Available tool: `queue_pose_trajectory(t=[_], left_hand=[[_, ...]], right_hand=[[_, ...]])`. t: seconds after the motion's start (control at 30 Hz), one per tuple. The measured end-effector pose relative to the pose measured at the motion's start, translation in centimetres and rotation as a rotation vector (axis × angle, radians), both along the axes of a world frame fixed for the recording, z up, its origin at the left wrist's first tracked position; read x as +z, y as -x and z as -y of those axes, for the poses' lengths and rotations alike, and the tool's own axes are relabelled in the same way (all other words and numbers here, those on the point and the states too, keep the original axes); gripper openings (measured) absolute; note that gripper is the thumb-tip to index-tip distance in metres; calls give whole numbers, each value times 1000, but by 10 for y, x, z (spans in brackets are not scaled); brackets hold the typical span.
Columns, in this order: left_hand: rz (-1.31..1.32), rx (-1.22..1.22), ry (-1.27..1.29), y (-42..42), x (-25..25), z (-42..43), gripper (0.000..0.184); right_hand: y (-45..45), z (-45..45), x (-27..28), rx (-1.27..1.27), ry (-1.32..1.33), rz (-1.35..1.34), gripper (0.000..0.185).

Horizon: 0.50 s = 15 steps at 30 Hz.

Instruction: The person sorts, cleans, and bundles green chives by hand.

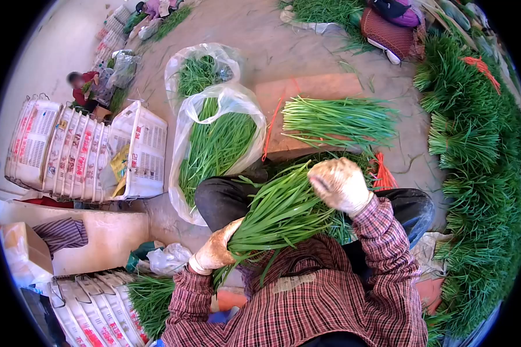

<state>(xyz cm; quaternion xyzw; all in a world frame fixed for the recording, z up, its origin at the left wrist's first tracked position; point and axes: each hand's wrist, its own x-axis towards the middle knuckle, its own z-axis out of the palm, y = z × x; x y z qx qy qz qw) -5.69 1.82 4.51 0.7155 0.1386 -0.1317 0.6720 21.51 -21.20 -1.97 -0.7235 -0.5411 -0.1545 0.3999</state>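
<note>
A loose bunch of garlic chives lies slanted across my lap. My left hand, in a stained pale glove, is wrapped round its lower left side. Beside the upper right of the bunch is my right hand, gloved too, with fingers curled closed; whatever they pinch is hidden. In front of me a neat bundle of chives rests on a reddish board, pale stems to the left. A red tie string hangs along the board's left side, and a tuft of red strings sits by my right knee.
Clear plastic bags of chives stand ahead on the left. Stacked white crates are farther left, more crates at lower left. Tied chive bundles line the right side. Another person sits at the far left.
</note>
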Motion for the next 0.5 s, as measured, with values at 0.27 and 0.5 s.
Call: queue_pose_trajectory(t=[0.27, 0.5], left_hand=[[-23, -35, -48, 4, -4, -4, 86], [-68, 25, 69, 14, -9, -6, 88]], right_hand=[[-37, 23, -87, -359, 235, -32, 10], [-52, 76, -140, -542, 1036, -441, 21]])
